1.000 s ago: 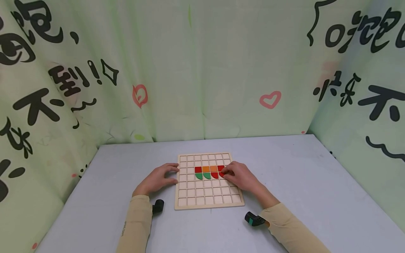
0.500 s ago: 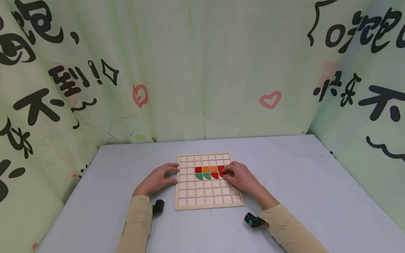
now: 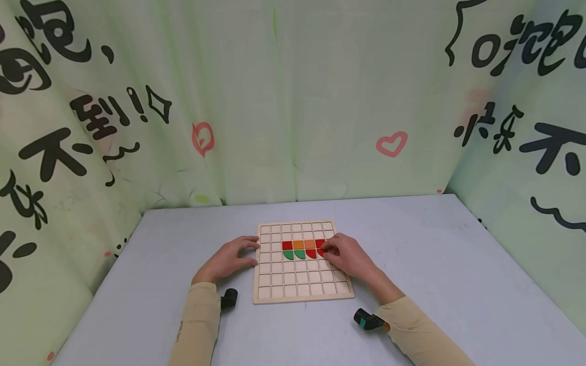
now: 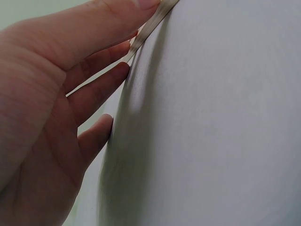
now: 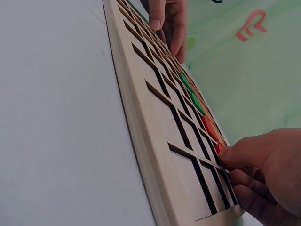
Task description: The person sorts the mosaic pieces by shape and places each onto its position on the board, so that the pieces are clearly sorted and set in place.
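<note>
A pale wooden grid board (image 3: 276, 279) lies on the table. Two orange squares (image 3: 304, 244) stand between a red square (image 3: 287, 245) and another red square (image 3: 319, 243) in one row. In the row nearer me are two green quarter-round tiles (image 3: 288, 255), a red quarter-round tile (image 3: 311, 253) and a second red quarter-round tile (image 5: 219, 148). My right hand (image 3: 350, 255) pinches that last tile, thumb on it, partly hiding it. With fingers spread and fairly straight, my left hand (image 3: 229, 260) touches the board's left edge.
A white-covered table (image 3: 403, 229) surrounds the board. Behind and at both sides hangs a pale green curtain (image 3: 339, 101) with black writing and red hearts. A black wrist camera (image 3: 229, 299) sits at the left wrist, another wrist camera (image 3: 368, 319) at the right.
</note>
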A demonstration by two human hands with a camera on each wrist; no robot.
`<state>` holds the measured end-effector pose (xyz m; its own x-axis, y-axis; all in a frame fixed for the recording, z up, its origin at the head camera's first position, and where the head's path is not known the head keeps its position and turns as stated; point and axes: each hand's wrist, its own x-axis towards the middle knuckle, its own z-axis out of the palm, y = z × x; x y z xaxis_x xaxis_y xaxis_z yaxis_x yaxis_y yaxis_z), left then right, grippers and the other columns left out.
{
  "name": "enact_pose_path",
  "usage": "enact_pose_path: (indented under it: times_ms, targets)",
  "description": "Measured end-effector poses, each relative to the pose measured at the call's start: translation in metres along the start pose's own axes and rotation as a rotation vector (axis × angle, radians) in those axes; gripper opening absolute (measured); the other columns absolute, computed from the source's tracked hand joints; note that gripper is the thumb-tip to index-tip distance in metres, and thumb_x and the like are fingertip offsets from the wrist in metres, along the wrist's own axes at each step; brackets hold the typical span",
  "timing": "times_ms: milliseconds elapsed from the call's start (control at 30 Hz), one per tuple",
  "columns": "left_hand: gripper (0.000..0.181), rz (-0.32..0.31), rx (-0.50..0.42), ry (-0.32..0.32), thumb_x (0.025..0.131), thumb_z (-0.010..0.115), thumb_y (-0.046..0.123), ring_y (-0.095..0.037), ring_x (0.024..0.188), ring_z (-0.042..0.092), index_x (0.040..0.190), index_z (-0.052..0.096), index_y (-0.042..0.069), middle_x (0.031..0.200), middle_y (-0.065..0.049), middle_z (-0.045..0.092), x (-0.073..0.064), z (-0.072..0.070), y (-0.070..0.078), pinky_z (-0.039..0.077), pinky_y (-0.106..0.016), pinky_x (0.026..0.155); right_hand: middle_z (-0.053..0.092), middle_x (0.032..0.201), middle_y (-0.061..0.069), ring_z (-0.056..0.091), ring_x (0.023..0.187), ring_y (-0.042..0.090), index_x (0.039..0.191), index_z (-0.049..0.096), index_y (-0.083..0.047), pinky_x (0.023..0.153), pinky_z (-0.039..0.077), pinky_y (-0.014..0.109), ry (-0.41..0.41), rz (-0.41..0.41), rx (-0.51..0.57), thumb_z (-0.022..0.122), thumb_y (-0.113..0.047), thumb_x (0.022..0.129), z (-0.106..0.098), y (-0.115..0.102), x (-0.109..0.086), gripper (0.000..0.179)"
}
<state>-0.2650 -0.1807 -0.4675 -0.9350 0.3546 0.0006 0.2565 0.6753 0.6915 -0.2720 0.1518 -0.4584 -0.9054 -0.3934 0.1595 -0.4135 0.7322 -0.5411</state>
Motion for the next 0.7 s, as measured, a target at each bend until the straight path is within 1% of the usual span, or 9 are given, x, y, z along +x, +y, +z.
enact_pose_path:
  times_ms: [333,567,700]
  targets:
    - [0.044,-0.017,-0.004,0.005,0.084,0.078,0.021,-0.027,0.138,0.039,0.125,0.065,0.009,0.145,-0.003,0.050,0.0006,0.0006,0.0021,0.033,-0.045,0.113,0.061,0.093,0.002,0.052,0.077,0.012,0.101,0.072,-0.003,0.068,0.049,0.027,0.000,-0.012,0.032,0.071,-0.008,0.087,-0.0019,0.0034,-0.0013,0.015]
    - [0.045,-0.008,0.003,0.000,0.085,0.078,0.021,-0.027,0.138,0.040,0.126,0.065,0.009,0.145,-0.004,0.049,0.0018,0.0003,0.0006,0.034,-0.045,0.113,0.060,0.093,0.002,0.052,0.078,0.012,0.101,0.072,-0.003,0.068,0.048,0.026,-0.002,0.002,0.039,0.072,-0.008,0.087,-0.0005,0.0046,-0.0005,0.015]
    - [0.045,-0.005,0.003,-0.003,0.085,0.078,0.020,-0.027,0.138,0.039,0.126,0.065,0.008,0.145,-0.004,0.049,0.0023,0.0006,-0.0003,0.034,-0.045,0.113,0.062,0.095,0.002,0.053,0.079,0.012,0.102,0.072,-0.004,0.070,0.049,0.027,0.012,0.022,0.051,0.072,-0.009,0.087,-0.0001,0.0063,-0.0007,0.015]
